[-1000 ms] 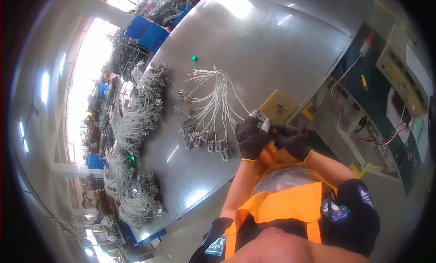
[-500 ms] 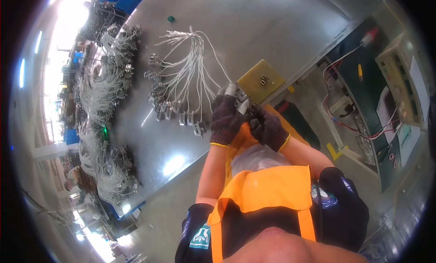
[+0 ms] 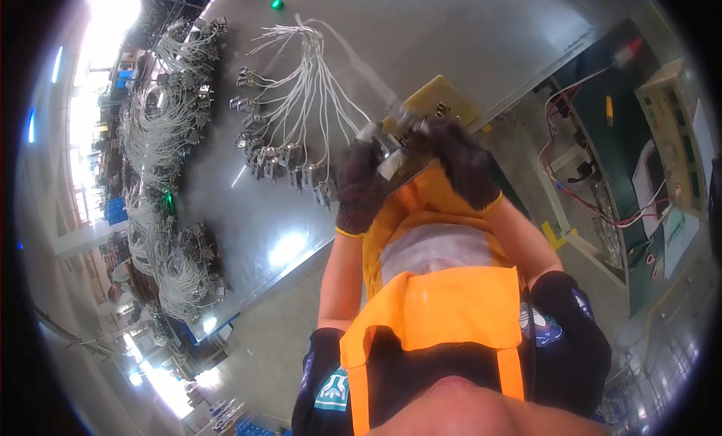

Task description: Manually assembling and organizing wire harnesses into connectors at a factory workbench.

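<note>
My right hand, in a dark glove, is closed at the front edge of a yellow block. A blurred small metal part shows at its fingertips, with a smeared white wire running up from it. To the left, my left hand, also gloved and with pale-covered fingertips, is curled around something metallic that I cannot make out. Left of it a bundle of white wires lies fanned out, with metal fittings on the wire ends. Small dark metal pieces sit on the block.
A metal table carries the bundle, a small green round thing and heaps of coiled white wires along its left side. On the right, a dark green bench bears a beige instrument box, a yellow-handled tool and red and white leads.
My hands, close together before, have drawn apart. The right moved up and right with the metal part and its wire; the left shifted slightly left. The whole view has shifted a little.
</note>
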Available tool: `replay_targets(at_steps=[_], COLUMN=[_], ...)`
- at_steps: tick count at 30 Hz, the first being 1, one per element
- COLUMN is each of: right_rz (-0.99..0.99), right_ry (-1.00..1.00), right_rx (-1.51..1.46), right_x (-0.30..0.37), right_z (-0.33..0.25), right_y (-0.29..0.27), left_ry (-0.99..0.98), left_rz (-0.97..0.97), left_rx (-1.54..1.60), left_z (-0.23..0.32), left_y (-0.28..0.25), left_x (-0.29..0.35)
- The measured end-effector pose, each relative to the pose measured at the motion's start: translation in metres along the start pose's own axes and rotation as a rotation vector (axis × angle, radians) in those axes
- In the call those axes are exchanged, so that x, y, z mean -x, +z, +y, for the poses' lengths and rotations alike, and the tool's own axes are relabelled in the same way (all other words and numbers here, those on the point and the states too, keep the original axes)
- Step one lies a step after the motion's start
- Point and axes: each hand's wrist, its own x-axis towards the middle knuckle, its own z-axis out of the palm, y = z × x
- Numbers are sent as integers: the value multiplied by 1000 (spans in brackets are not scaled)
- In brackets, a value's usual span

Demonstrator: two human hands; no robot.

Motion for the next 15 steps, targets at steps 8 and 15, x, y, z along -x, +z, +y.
replay_targets(at_steps=[8, 15], right_rz=[-83, -156], right_ry=[444, 192], right_rx=[-324, 37], right_x=[24, 34], right_z=[-1, -6], right_y=[-19, 14], left_ry=[137, -90], left_rz=[122, -7], left_rx=[-478, -52], left_z=[8, 16], left_y=[26, 14], left_x=[-16, -21])
